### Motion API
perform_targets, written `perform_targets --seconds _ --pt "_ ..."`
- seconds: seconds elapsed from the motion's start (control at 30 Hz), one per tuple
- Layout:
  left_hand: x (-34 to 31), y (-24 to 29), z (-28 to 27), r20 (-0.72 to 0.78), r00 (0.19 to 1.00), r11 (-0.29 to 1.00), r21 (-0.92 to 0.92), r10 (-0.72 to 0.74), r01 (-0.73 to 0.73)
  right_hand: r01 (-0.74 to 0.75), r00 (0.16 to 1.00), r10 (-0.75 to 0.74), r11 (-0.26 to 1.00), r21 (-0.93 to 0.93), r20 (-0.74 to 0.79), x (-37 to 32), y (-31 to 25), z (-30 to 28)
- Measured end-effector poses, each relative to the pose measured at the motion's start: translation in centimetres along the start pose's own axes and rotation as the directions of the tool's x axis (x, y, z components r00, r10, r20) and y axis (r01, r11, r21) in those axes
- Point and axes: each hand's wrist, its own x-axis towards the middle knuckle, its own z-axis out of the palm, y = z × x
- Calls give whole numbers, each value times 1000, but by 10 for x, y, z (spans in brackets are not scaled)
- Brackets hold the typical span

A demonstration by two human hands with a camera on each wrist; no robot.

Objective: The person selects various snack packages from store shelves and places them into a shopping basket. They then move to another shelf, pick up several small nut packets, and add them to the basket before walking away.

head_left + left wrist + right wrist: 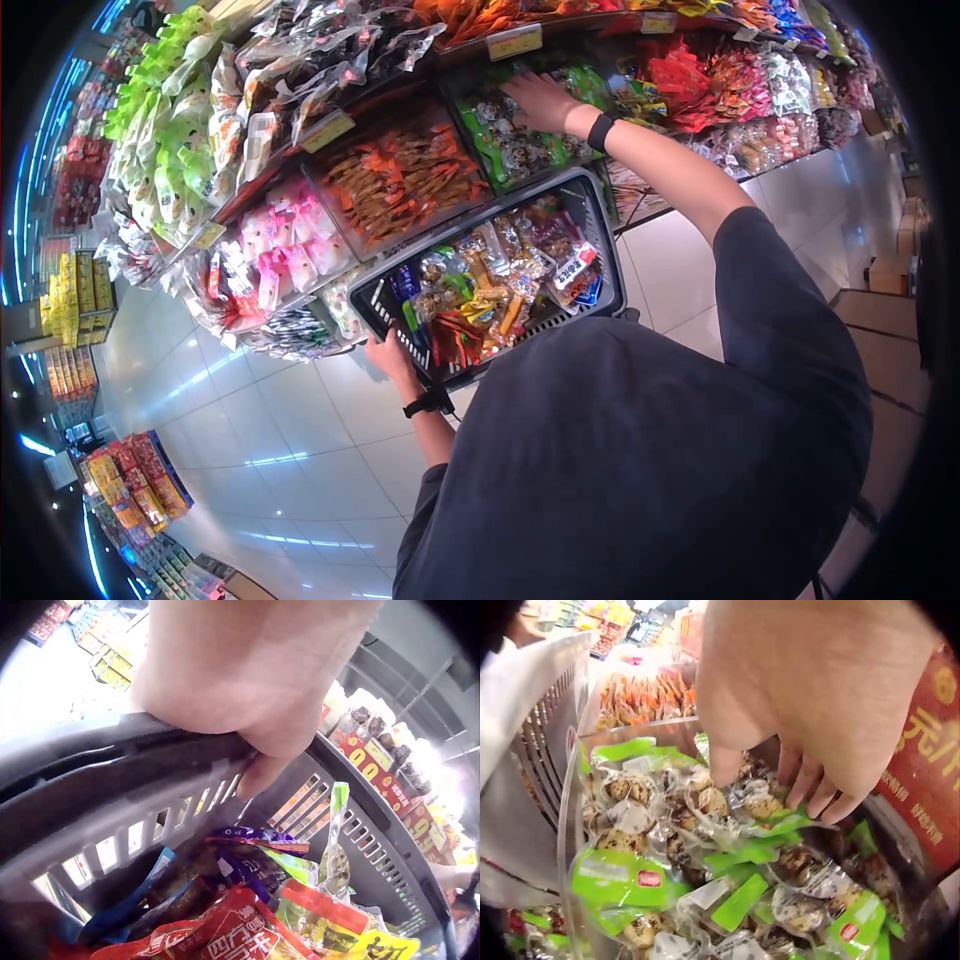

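My left hand (392, 355) grips the rim of a dark grey shopping basket (612, 252) at its left end. In the left wrist view the thumb hooks over the inside of the slotted wall. Colourful snack packets (500, 285) fill the basket, a red one (244, 930) among them. My right hand (545, 102) reaches into a shelf bin of clear-and-green packets (619, 881) holding speckled brown pieces. In the right wrist view its thumb and fingers are spread apart, fingertips down among these packets. Part of the fingertips is hidden there.
Left of that bin lies a bin of orange-brown packets (400, 180), then pink-and-white packets (290, 235). Price tags (515, 42) line the shelf edges. Red snack packets (690, 80) hang over on the right. Pale tiled floor (300, 420) lies behind the basket, with cartons (875, 320) at far right.
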Motion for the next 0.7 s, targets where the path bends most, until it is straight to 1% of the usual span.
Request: perform_targets --seconds 0.03,0.07,0.13,0.2,0.23,0.27,0.33,0.4,0.47,0.5,0.53,0.57,0.6,0.67,0.7 --pt "-1 2 -1 44 998 994 -96 -48 52 55 998 -54 998 -27 26 3 3 4" --pt "-3 4 -1 34 996 994 -76 -82 84 62 998 -61 998 -22 21 6 6 9" --pt "-1 -5 1 -26 999 997 54 -46 48 27 993 -21 999 -47 115 12 8 9" --pt "-1 -8 2 -44 998 997 65 -45 48 22 996 -20 1000 -22 92 16 11 10" --pt "-2 -6 2 -53 998 996 77 -41 45 -10 991 9 1000 9 132 18 12 11" --pt "-5 -4 1 -55 998 996 74 -41 45 -45 984 37 998 38 173 18 13 11" --pt "-5 8 1 -58 998 999 21 -27 28 -37 984 27 998 55 178 14 10 8" --pt "-5 3 1 -44 999 999 0 -32 32 -24 984 10 997 74 178 10 6 9" --pt "0 -8 1 -33 999 999 -16 -29 28 -94 976 37 961 261 216 8 8 17" --pt "2 -16 2 -20 999 997 -64 -41 40 -26 997 7 961 274 71 1 8 23" --pt "1 -7 4 -2 998 992 -111 -56 56 -37 998 13 926 375 68 -2 5 19" --pt "-3 0 1 -32 999 999 -5 -39 39 -66 997 50 924 377 54 -7 3 15" --pt "-7 3 -1 -34 999 999 -4 -37 37 -94 996 84 920 381 44 -19 -9 -1" --pt "-4 5 -1 -14 998 998 -28 -54 54 6 986 64 909 417 -154 -43 -27 -34" --pt "0 -7 2 1 999 998 -21 -52 52 -33 985 104 895 445 -137 -53 -39 -54"
